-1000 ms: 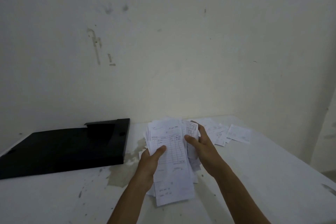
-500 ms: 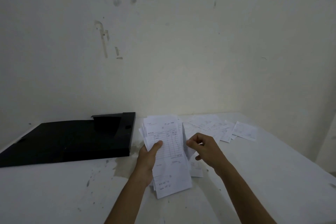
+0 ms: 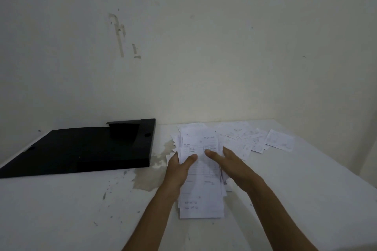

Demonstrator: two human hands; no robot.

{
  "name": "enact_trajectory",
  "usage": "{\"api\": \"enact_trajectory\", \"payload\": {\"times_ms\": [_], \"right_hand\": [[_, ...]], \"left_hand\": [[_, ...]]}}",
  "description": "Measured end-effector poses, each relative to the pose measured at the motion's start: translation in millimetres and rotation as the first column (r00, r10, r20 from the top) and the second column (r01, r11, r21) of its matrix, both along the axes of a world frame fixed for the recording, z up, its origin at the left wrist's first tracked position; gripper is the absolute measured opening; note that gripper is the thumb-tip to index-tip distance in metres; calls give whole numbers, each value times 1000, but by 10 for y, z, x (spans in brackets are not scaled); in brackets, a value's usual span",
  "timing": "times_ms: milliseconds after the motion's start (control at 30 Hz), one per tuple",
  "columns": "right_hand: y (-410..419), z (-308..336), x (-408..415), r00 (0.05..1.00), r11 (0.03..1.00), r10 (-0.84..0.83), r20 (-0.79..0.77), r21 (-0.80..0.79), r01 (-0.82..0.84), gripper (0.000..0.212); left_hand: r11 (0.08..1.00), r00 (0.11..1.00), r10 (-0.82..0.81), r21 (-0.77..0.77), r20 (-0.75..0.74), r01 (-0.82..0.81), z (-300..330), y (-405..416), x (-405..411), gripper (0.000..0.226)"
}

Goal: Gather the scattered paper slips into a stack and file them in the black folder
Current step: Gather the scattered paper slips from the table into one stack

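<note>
A thick stack of white printed paper slips point(image 3: 201, 187) is held over the white table, between both of my hands. My left hand point(image 3: 179, 169) grips its left edge with the thumb on top. My right hand point(image 3: 232, 166) closes on its right edge, thumb pressed on the top slip. Several loose slips point(image 3: 244, 138) lie scattered on the table behind and to the right of the stack, one slip point(image 3: 279, 142) farthest right. The black folder point(image 3: 81, 149) lies flat on the table to the left, apart from my hands.
The white table point(image 3: 306, 189) is scuffed, with a patch of peeled paint point(image 3: 151, 179) between the folder and the stack. A stained wall stands right behind the table. The table's right edge runs diagonally at the far right.
My right hand, which had pulled back from the stack with fingers curled, has returned to grip the stack's right edge. The stack has squared up between both hands.
</note>
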State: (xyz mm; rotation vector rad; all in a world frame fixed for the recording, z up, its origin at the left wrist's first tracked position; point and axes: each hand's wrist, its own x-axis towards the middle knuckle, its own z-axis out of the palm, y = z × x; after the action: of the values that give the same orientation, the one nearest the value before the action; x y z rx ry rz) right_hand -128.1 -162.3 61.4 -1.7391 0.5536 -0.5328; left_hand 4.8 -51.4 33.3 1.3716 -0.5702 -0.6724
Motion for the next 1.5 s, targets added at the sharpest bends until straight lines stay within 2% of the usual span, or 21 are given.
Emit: {"api": "enact_trajectory", "payload": {"times_ms": [67,200,267,333,367,400,467,500,600,733,900,1033,1200,1300,1500], "right_hand": [[-85,-86,-21,997,994,-77,29,81,75,48],[-100,-211,-41,999,994,8,46,112,-13,41],[-202,-242,-117,988,981,-94,122,179,71,40],[-390,-294,-267,954,940,-232,188,296,170,42],[-487,-317,-358,932,913,-304,198,339,226,43],[-576,-337,-450,912,892,-359,198,360,274,42],[-731,-399,-613,881,866,-426,205,373,332,38],[-782,-434,-670,868,855,-449,213,384,348,36],[-857,-548,-756,827,814,-517,222,427,394,35],[-853,-628,-783,826,826,-508,246,412,385,34],[-844,-648,-812,831,844,-486,272,395,364,30],[-835,-657,-821,827,850,-482,290,385,360,30],[-825,-673,-822,818,844,-495,293,388,371,31],[-819,-673,-822,820,846,-493,292,379,374,29],[-821,-664,-829,823,842,-486,293,409,352,32]], "left_hand": [[1000,1000,-3,7,5,3,13,-2,0,37],[995,995,-89,29,-49,90,10,-67,-32,37],[997,997,-65,39,-44,66,0,-83,5,32],[995,993,27,91,114,-38,-44,-43,119,26],[981,960,87,146,265,-129,-100,-10,195,27],[944,888,131,219,440,-248,-171,24,274,33],[815,711,59,377,701,-440,-357,46,400,62],[754,676,-36,464,736,-465,-442,33,419,79],[667,654,-237,610,718,-428,-551,-73,354,114],[687,614,-272,596,741,-415,-575,-221,315,126],[799,659,-138,476,740,-367,-560,-264,367,128],[836,696,-139,460,705,-299,-487,-313,349,120],[863,800,-127,463,586,-201,-461,-337,390,123],[877,840,-99,446,533,-179,-415,-325,389,111],[917,914,-73,388,400,-97,-219,-209,356,55]]}}
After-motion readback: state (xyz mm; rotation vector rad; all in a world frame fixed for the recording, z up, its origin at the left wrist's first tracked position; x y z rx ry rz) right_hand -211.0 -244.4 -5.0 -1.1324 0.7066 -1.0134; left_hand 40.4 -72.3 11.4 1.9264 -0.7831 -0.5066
